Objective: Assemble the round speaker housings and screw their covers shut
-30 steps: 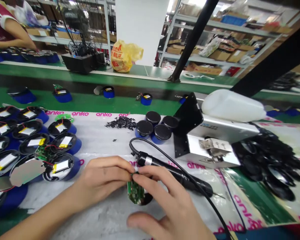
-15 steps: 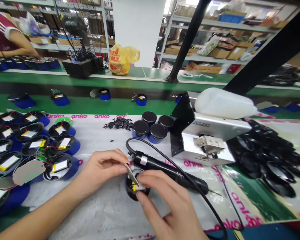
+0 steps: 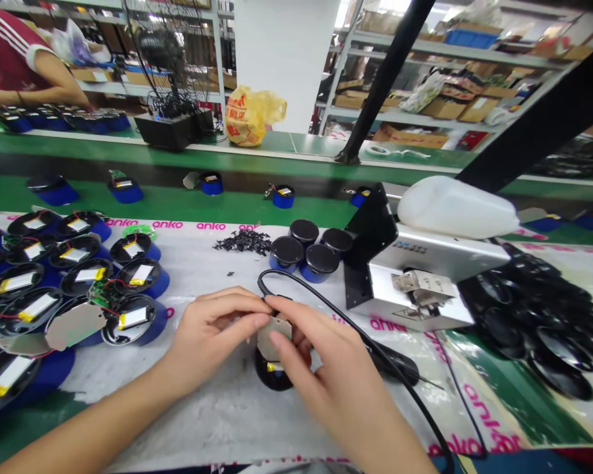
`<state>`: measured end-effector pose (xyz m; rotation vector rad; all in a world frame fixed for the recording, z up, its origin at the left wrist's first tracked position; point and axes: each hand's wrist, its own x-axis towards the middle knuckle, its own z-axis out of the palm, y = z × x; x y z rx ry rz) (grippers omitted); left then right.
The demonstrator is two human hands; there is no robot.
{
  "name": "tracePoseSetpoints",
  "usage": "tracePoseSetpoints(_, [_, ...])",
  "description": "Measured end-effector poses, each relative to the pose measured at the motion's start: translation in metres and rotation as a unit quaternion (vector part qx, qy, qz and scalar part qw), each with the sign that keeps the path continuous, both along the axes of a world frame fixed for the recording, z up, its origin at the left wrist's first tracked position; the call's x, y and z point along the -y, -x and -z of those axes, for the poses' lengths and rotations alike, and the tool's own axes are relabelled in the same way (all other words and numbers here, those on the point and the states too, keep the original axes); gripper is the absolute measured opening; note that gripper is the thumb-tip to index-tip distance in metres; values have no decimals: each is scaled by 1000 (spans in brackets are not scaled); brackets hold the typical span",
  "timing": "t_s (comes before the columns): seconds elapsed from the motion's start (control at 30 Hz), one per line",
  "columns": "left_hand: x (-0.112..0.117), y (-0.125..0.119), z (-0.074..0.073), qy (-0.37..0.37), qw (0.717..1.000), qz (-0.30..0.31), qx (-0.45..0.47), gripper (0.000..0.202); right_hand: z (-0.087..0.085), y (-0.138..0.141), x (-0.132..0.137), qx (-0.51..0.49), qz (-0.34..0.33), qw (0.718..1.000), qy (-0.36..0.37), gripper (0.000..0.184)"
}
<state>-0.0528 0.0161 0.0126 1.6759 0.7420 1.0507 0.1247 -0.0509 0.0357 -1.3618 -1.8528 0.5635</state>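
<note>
The round housing (image 3: 271, 380), black where visible, sits on the sheet-covered tabletop (image 3: 192, 421) between the two hands and is partly covered by them. Inside it, a piece of yellow tape (image 3: 273, 367) shows. A grey board (image 3: 271, 339) is tilted over the far part of the round housing.

The right hand (image 3: 333, 355) holds the grey board, thumb on its face and the other fingers about its far and right edges. The left hand (image 3: 202, 336) is at the board's upper left edge, its thumb and forefinger nearly together; whether they grip the board cannot be told.

Right of the round housing lies a black screwdriver (image 3: 400, 365), partly hidden behind the right hand, its bit pointing away from the housing. Left of the housing stand rows of open blue housings (image 3: 161, 322) with batteries exposed. Beyond it are four capped housings (image 3: 321, 260), touching or nearly so, and a pile of small black parts (image 3: 242, 241). Farther to its right stands a silver machine (image 3: 445, 253) bearing a white bottle (image 3: 457, 205). Well beyond the housing, to the left, is a co-worker (image 3: 20, 52) in a maroon top.
</note>
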Motion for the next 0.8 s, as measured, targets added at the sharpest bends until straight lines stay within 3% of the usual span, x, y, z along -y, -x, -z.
tracePoseSetpoints(0.13, [-5,6,0,-28,994,-12,-102,17,11,4,4,-52,34,998,-32,25])
tracePoseSetpoints(0.23, [-13,13,-5,-25,987,3,-160,19,24,14,11,-132,110,984,-38,13])
tracePoseSetpoints(0.37, [-16,16,-12,-26,978,62,-199,16,31,29,17,-240,181,953,-19,2])
tracePoseSetpoints(0.43, [-16,14,-12,-25,971,77,-224,16,27,33,18,-337,199,920,21,13])
tracePoseSetpoints(0.53, [-19,12,-5,-35,959,19,-279,16,19,30,17,-465,210,853,112,20])
tracePoseSetpoints(0.6, [-25,12,2,-50,949,-46,-307,21,18,22,17,-482,198,839,158,33])
tracePoseSetpoints(0.67, [-34,13,8,-63,936,-103,-330,26,21,12,17,-481,159,843,183,40])
tracePoseSetpoints(0.8, [-47,14,13,-86,897,-179,-394,29,38,0,19,-445,40,878,172,26])
